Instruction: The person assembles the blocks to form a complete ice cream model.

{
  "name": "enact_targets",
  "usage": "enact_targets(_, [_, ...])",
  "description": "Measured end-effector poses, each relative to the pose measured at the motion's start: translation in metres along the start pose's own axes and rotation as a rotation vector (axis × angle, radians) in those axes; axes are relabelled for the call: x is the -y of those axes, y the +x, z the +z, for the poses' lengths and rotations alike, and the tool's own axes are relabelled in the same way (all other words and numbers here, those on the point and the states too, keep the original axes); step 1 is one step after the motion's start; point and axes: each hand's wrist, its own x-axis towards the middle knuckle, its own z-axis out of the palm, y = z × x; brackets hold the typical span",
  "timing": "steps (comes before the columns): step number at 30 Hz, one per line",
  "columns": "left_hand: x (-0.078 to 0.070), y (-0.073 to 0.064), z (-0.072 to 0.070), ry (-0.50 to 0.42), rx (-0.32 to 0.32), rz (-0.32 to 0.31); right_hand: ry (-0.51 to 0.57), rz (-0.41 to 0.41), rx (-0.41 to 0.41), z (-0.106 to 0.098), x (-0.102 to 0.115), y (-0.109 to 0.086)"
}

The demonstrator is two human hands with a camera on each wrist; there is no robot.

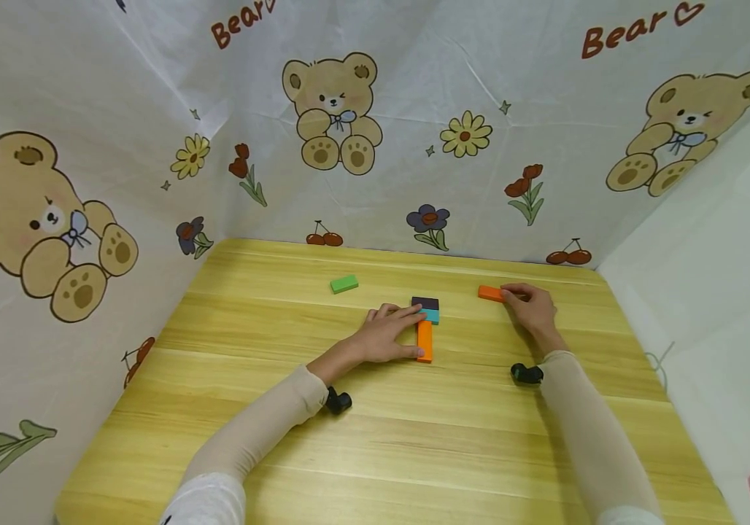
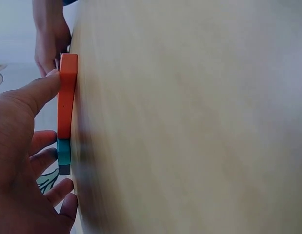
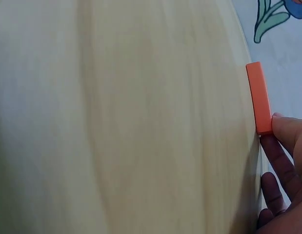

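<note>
head view: the tabletop (image 1: 480, 437) is pale yellow wood with lengthwise grain and rounded far corners, bounded at the back and sides by white sheeting (image 1: 414, 44) printed with bears, flowers and cherries; creases are noted in the back panel. a light orange block (image 1: 424, 343) lies near the middle, its far end meeting a teal block (image 1: 432, 317), with a dark block (image 1: 425, 302) directly beyond. the left hand (image 1: 383, 338) has its fingers extended, thumb at the near end of the light orange block and fingertips at the teal one. the right hand (image 1: 534, 310) pinches the right end of a deep orange block (image 1: 489, 293) toward the far right. a green block (image 1: 344, 284) lies apart, far left of centre. left wrist view: the tabletop is seen at a steep slant, softly blurred; the thumb touches the light orange block, the other fingers spread beside the teal and dark ones. right wrist view: the grain shows as broad bands; thumb and fingertip grip one end of the deep orange block, with printed sheeting beyond the edge.
</note>
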Motion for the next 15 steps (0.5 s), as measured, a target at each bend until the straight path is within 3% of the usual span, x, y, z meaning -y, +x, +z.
enact_targets(15, [-0.003,-0.003,-0.003,0.026,-0.021,-0.001,-0.010,-0.030,-0.002,0.019,0.020,0.000])
